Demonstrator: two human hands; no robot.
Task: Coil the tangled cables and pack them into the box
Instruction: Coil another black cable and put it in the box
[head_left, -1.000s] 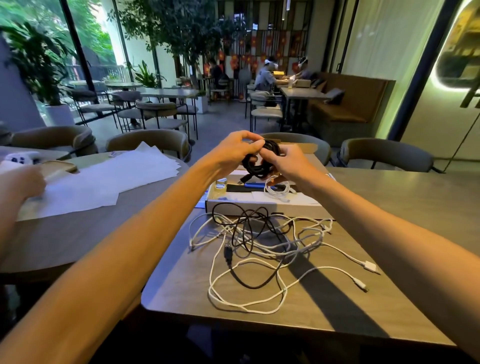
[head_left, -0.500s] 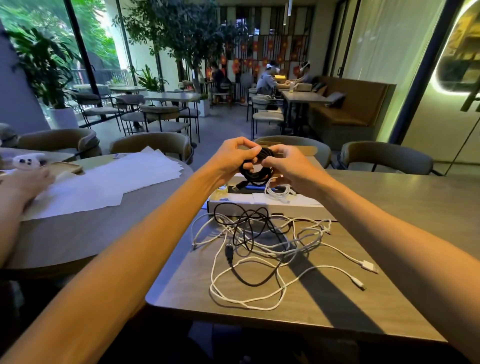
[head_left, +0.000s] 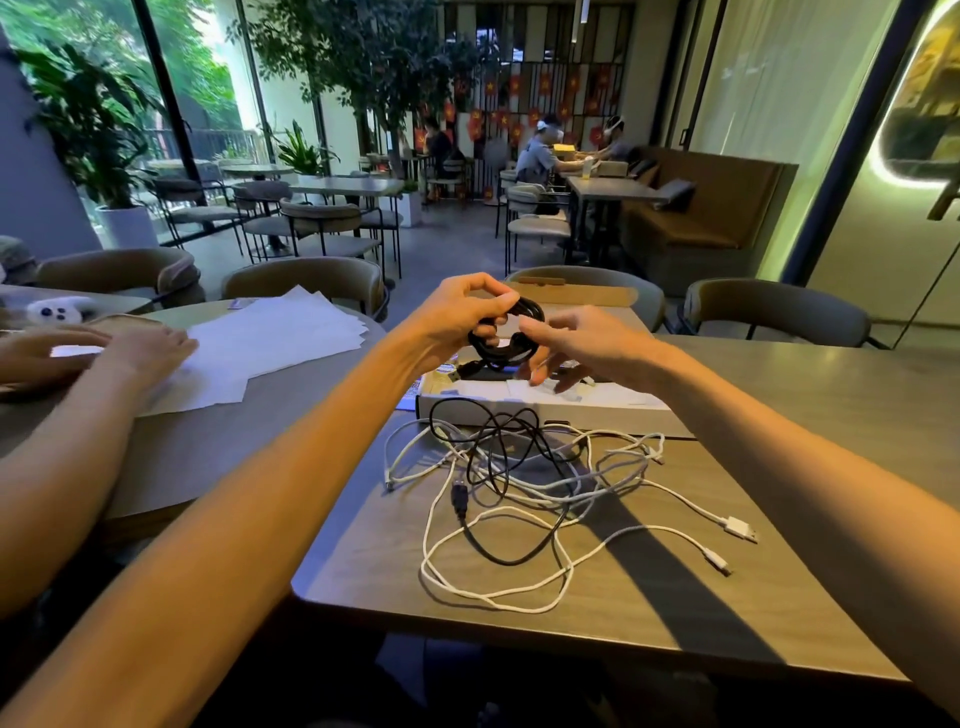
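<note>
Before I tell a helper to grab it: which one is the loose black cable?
On the square table, before the white box, lies a tangle of cables. Among the white ones, the black cable is the only dark strand, unlike the black coil held in the left hand.

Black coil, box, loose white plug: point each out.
black coil (head_left: 506, 349), head view, lower loop of the bundle.
box (head_left: 545, 414), head view, near wall.
loose white plug (head_left: 742, 529), head view, connector body.

there was one view only, from a wide-angle camera on the person's head, which faced forward and down along both forearms. it sat close over the near table (head_left: 649, 618) and looked past it into the café beyond.
</note>
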